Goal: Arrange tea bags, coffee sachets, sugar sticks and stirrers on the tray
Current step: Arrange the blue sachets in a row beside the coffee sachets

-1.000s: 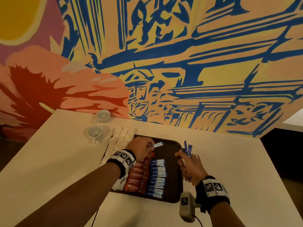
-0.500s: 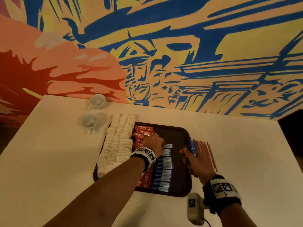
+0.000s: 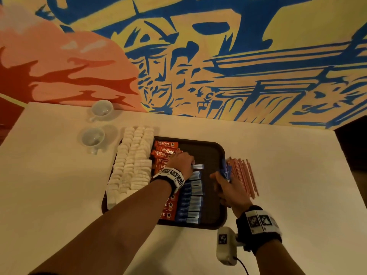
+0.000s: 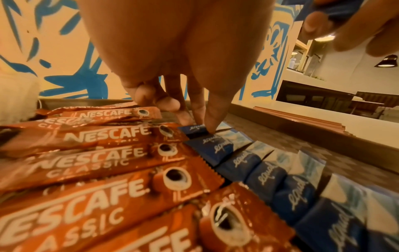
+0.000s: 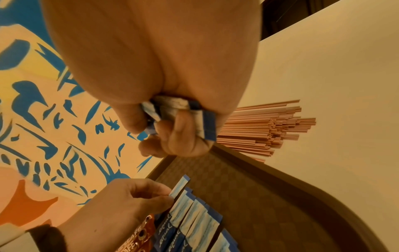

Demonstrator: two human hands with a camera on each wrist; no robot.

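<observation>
On the dark brown tray (image 3: 212, 155) lie rows of white tea bags (image 3: 133, 163), orange Nescafe sachets (image 3: 164, 148) and blue sugar sticks (image 3: 191, 201). My left hand (image 3: 191, 164) pinches one blue sugar stick (image 3: 198, 166) at the far end of the blue row, low on the tray; the left wrist view shows the fingertips (image 4: 212, 127) on that stick (image 4: 194, 128). My right hand (image 3: 222, 178) hovers over the tray's right side and grips a bundle of blue sugar sticks (image 5: 207, 126). Pink stirrers (image 3: 243, 175) lie on the table just right of the tray.
Two white cups (image 3: 102, 110) (image 3: 93, 138) stand on the table left of the tray, near the painted wall. The tray's right half (image 5: 248, 187) is bare. The pale table (image 3: 288, 185) stretches right of the stirrers to a dark drop-off.
My left hand has brought its sugar stick down to the far end of the blue row. The right hand has stayed over the tray's right side with its bundle. The view has tilted downward.
</observation>
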